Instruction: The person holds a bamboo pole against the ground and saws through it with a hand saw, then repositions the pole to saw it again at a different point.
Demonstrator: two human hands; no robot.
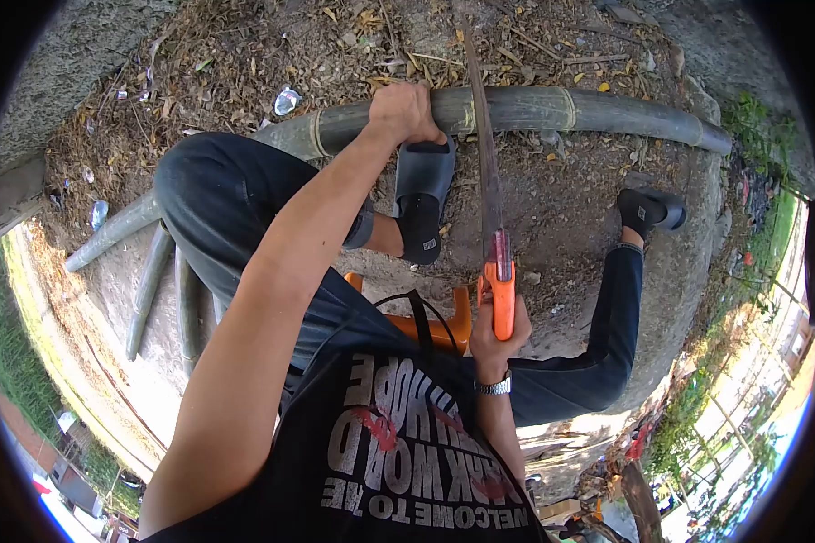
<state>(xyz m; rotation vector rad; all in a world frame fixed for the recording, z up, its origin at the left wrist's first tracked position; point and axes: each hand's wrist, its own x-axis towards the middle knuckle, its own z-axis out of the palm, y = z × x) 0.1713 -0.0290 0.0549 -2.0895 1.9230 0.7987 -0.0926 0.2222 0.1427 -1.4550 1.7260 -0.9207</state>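
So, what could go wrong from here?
The saw blade could skip sideways toward the bare left hand, which is on the bamboo pole just beside where the blade crosses it. The left sandal is also near the blade, so a slip might catch that foot. And the pole is round, so it may roll or shift.
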